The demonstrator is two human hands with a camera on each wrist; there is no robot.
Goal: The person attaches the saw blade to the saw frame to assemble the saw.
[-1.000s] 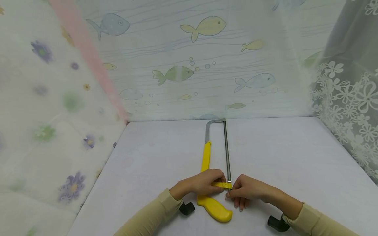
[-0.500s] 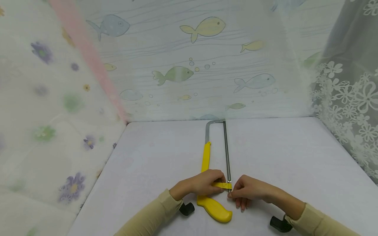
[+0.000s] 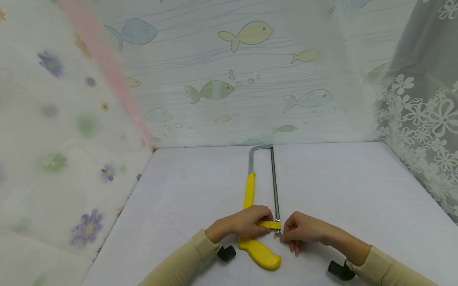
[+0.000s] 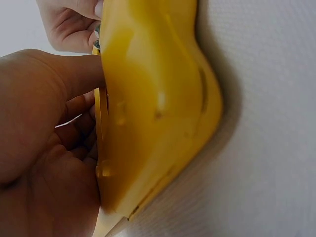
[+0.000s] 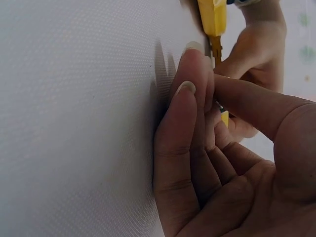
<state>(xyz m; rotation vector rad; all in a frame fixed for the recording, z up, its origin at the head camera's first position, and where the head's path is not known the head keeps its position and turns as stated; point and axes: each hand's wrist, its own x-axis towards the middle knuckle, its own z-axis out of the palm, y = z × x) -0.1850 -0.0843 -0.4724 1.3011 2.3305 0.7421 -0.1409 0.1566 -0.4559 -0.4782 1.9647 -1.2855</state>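
Homelike, curtained off: fish-print cloth point(image 3: 250, 71), floral cloth point(image 3: 61, 135), lace curtain point(image 3: 425, 107).

Grips with the left hand point(image 3: 247, 220), setting the left thumb point(image 4: 81, 74) opposite the curled left fingers point(image 4: 81, 138). Holds the right hand point(image 3: 304, 228) just beside those fingers, pointing the right thumb point(image 5: 249, 101) across toward the bent right fingers point(image 5: 175, 131). Slants the left forearm point(image 3: 179, 258) and right forearm point(image 3: 393, 265) outward behind the fingers.

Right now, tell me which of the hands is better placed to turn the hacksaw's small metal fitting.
Probably the right hand: its fingertips are right by the metal fitting, while the left hand is occupied, holding the hacksaw at its yellow bracket.
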